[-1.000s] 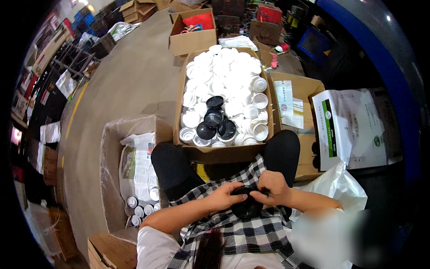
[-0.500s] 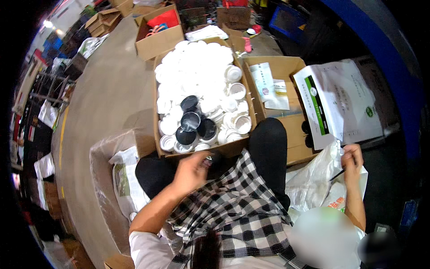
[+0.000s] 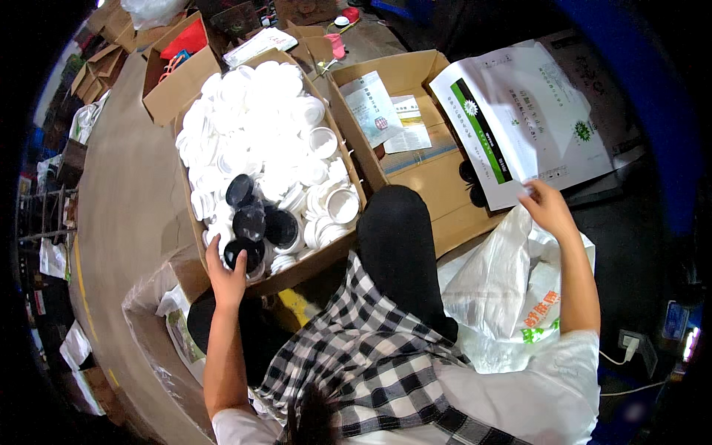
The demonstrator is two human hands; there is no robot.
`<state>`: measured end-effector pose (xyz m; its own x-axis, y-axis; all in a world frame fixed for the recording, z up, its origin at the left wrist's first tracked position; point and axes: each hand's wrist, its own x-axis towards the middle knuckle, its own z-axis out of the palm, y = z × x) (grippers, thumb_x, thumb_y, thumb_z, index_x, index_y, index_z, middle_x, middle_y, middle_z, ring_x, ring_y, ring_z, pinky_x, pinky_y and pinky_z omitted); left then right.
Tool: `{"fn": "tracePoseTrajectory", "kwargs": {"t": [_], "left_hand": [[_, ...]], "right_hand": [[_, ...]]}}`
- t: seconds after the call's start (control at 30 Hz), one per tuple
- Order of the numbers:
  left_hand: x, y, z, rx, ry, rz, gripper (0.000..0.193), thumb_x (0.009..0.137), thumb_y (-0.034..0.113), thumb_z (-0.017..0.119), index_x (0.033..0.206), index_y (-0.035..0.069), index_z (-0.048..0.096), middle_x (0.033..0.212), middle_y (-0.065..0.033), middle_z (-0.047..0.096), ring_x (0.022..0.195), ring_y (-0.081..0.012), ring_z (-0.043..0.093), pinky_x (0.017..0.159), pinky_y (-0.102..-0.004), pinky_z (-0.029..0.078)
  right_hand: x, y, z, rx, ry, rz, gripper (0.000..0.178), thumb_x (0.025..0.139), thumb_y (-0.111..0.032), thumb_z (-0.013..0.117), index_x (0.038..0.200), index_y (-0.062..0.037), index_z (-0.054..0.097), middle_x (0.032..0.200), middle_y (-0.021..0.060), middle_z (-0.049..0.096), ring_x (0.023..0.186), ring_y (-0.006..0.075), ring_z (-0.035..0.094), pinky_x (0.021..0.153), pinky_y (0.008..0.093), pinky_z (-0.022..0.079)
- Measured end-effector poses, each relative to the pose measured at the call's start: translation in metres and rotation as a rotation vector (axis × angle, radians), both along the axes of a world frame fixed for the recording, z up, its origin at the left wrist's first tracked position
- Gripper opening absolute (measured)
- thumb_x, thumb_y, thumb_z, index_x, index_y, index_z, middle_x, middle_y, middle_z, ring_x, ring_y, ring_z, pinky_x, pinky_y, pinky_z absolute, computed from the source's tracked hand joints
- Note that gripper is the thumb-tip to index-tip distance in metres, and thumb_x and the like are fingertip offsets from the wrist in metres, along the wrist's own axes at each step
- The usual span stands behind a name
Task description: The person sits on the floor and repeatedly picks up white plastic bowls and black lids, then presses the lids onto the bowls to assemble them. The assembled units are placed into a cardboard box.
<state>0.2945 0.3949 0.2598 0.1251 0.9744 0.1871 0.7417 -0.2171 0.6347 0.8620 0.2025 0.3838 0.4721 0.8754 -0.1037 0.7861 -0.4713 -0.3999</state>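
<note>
The black cap (image 3: pixel 249 249) is located in the near left part of the open cardboard box (image 3: pixel 315 261), on top of heaped white caps (image 3: pixel 259 126). It is touched by the left hand (image 3: pixel 228 274), whose thumb is laid over its near side and whose fingers are set along its left side; whether the grip is closed firmly on it cannot be told. Three other black caps (image 3: pixel 282 228) are seen just beyond and to the right, lying close together on the white ones. The box is filled to its rim and is turned slightly to the left. At its right side a second, shallower cardboard box (image 3: pixel 445 172) is placed, in which two printed papers (image 3: pixel 368 107) are seen at the left and dark round objects (image 3: pixel 476 196) at the right. Its right edge is overlapped by a printed white sheet (image 3: pixel 512 119) with a green and black band. The right hand (image 3: pixel 546 208) is positioned at the near edge of this sheet, above the top of a white plastic bag (image 3: pixel 486 278); its fingertips are drawn together but blurred, so what is gripped, if anything, cannot be told. Between the hands, black-clad legs (image 3: pixel 397 237) and a black-and-white checked garment (image 3: pixel 356 334) are noted. A plastic-lined box (image 3: pixel 144 326) is partly visible at the lower left. Beyond the capped heap, a small carton (image 3: pixel 167 93) containing a red item (image 3: pixel 189 37) is observed on the floor (image 3: pixel 122 156).
</note>
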Motion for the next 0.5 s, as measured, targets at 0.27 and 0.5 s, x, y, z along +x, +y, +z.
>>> {"fn": "tracePoseTrajectory", "kwargs": {"t": [0.27,0.5], "left_hand": [[0.017,0.007,0.015,0.052,-0.063,0.055,0.044,0.082,0.004,0.058,0.123,-0.001,0.042,0.117,-0.0124,0.047,0.106,-0.0224,0.048,0.091,-0.0335,0.037],[-0.006,0.035,-0.022,-0.056,-0.185,0.204,0.037,0.086,0.003,0.053,0.122,0.0,0.043,0.117,-0.0111,0.049,0.105,-0.0189,0.048,0.088,-0.029,0.04]], "right_hand": [[0.094,0.176,-0.224,-0.086,0.053,-0.05,0.031,0.081,-0.029,0.056,0.094,-0.0011,0.062,0.093,0.02,0.062,0.088,0.0366,0.059,0.078,0.0391,0.046],[0.177,0.084,-0.463,-0.269,0.19,-0.452,0.02,0.08,-0.012,0.047,0.088,-0.0064,0.064,0.068,0.0146,0.058,0.059,0.03,0.055,0.054,0.0405,0.044]]}}
